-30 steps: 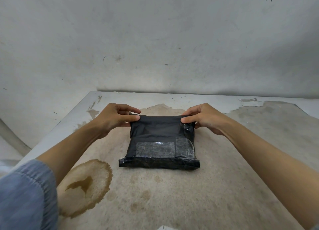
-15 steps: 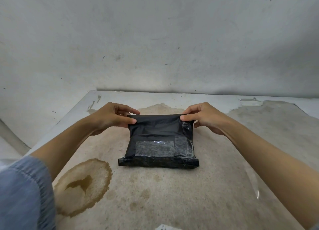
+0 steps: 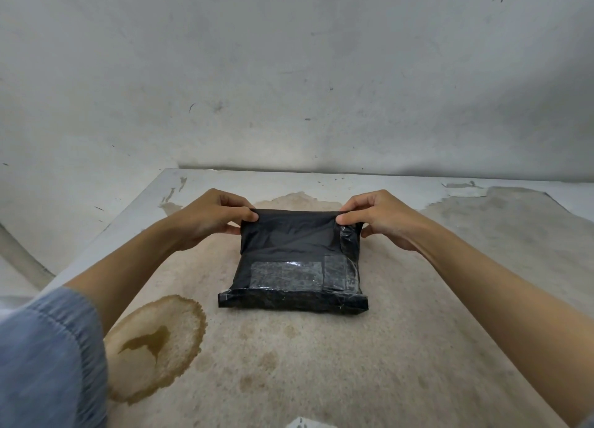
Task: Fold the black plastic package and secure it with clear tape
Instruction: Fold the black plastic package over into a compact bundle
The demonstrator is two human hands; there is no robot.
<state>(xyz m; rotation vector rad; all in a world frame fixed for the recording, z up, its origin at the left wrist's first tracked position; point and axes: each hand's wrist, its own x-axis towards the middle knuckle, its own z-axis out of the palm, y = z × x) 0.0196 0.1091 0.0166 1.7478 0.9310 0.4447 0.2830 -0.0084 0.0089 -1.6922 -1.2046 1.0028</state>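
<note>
Package (image 3: 294, 260) of black plastic lies mid-table (image 3: 321, 363), long axis crosswise, its far edge pinched shut in each grip, left hand (image 3: 205, 222) and right hand (image 3: 382, 217) at opposite corners, equally near, body toward the person.

- The package (image 3: 291, 244) I held was black, with glossy clear tape (image 3: 286, 273) showing grey over it.
- The table (image 3: 321, 363) was a mottled beige, with peeling white paint at its far edge.
- A brown ringed stain (image 3: 154, 347) marked it.
- My sleeve (image 3: 48, 357) was faded denim blue.
- The wall (image 3: 289, 74) was off-white, flecked with dark specks.
</note>
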